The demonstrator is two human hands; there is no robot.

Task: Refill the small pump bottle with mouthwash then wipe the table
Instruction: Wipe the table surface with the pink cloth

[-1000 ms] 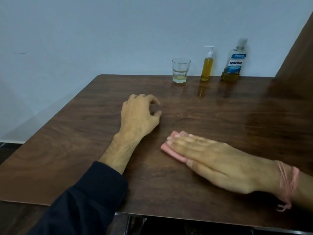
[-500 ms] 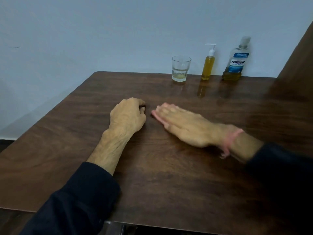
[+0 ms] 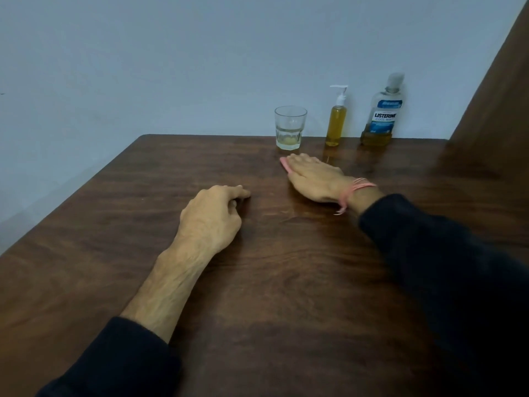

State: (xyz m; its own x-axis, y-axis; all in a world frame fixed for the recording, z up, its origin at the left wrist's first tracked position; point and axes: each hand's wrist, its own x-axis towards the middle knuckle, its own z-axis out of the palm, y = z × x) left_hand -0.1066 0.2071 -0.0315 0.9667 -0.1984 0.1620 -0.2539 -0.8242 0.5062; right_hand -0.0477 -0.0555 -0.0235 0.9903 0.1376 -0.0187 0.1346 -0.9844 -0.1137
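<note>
My right hand (image 3: 313, 177) lies flat on a pink cloth (image 3: 284, 164), pressing it to the dark wooden table (image 3: 286, 282) just in front of the glass. Only the cloth's left edge shows past my fingers. My left hand (image 3: 213, 217) rests on the table mid-left, fingers loosely curled, holding nothing. At the back by the wall stands the small pump bottle (image 3: 336, 121), full of yellow liquid, with a white pump. Right of it is the Listerine mouthwash bottle (image 3: 380, 113), with a little yellow liquid at its bottom.
A clear glass (image 3: 289, 128) with a little liquid stands left of the pump bottle, close to my right fingertips. A pale wall runs behind the table. A brown panel (image 3: 498, 81) rises at the far right. The table's left edge slants toward me.
My right hand has slid the pink cloth from the near middle of the table away from me to just in front of the glass. My left hand stayed roughly in place.
</note>
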